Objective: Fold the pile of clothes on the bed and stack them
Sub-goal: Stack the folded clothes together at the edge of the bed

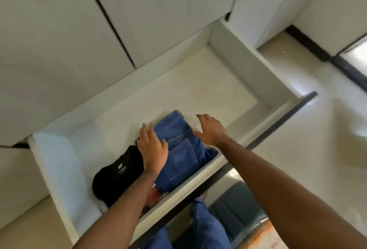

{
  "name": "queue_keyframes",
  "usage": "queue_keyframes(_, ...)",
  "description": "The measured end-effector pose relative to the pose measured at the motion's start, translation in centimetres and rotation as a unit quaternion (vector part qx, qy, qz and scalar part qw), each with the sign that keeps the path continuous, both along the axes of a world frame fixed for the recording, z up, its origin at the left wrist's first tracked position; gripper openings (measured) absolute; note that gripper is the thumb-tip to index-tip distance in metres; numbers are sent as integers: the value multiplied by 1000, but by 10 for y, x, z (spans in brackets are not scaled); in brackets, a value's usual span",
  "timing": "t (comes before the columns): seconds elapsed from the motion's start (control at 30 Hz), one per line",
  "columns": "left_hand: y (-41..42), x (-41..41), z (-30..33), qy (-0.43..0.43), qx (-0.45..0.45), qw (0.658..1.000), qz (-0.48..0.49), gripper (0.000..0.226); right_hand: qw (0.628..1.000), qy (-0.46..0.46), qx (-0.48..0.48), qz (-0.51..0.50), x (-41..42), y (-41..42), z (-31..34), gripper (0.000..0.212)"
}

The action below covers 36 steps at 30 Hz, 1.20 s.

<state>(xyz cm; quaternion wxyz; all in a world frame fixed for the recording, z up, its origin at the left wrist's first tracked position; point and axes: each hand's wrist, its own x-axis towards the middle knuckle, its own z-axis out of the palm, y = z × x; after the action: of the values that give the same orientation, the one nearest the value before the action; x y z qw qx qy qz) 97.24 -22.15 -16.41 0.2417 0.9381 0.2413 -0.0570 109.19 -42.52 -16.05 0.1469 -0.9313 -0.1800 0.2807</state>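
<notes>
A folded pair of blue jeans (179, 155) lies on top of a stack inside a pulled-out white drawer (198, 89). My left hand (152, 148) rests flat on the left edge of the jeans, fingers spread. My right hand (211, 129) hovers open just above the stack's right side, holding nothing. A folded black garment (117, 175) with a small label lies to the left of the jeans. Under the jeans a red patterned cloth (155, 196) shows at the near edge, and something white (191, 120) peeks out at the far side.
White cupboard doors (79, 30) stand behind the drawer. The drawer's dark front rail (268, 129) runs across near me. My blue trouser legs (206, 227) and a pale tiled floor (327, 149) lie below; a teal mat (238, 205) sits at the bottom right.
</notes>
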Motion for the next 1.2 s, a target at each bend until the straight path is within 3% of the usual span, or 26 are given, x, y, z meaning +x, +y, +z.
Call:
queue_keyframes(0.1,-37,36,27,-60,28,970,-234,66,994,-108,-19,-20,-23,-30,39,78)
queue_keyframes(0.23,-103,58,60,-81,90,879,-462,65,976,-158,-56,-142,-88,-75,85,80)
queue_keyframes(0.37,-179,31,100,-102,127,776,-609,68,937,-166,-107,-288,-172,-140,124,81)
queue_keyframes(0.43,-200,20,107,-102,130,752,-639,69,926,-152,-114,-327,-196,-162,134,81)
queue_keyframes(0.57,-293,-17,127,-103,111,665,-731,64,866,-132,-133,-464,-286,-238,153,77)
queue_keyframes(0.67,-371,-61,123,-121,97,592,-791,54,804,-113,-120,-572,-360,-291,139,76)
queue_keyframes(0.73,-425,-96,110,-112,108,531,-833,58,751,-112,-121,-639,-411,-322,122,76)
queue_keyframes(0.9,-548,-226,74,-89,77,416,-902,63,629,-61,-126,-765,-567,-373,71,77)
queue_keyframes(1.1,-641,-362,5,-50,17,338,-940,61,477,-63,-96,-871,-718,-408,5,79)
queue_keyframes(1.17,-658,-398,-26,16,-5,351,-936,63,403,-89,-61,-909,-753,-417,-18,75)
queue_keyframes(1.2,-666,-420,-46,70,-19,364,-929,66,346,-109,-45,-931,-772,-421,-33,72)
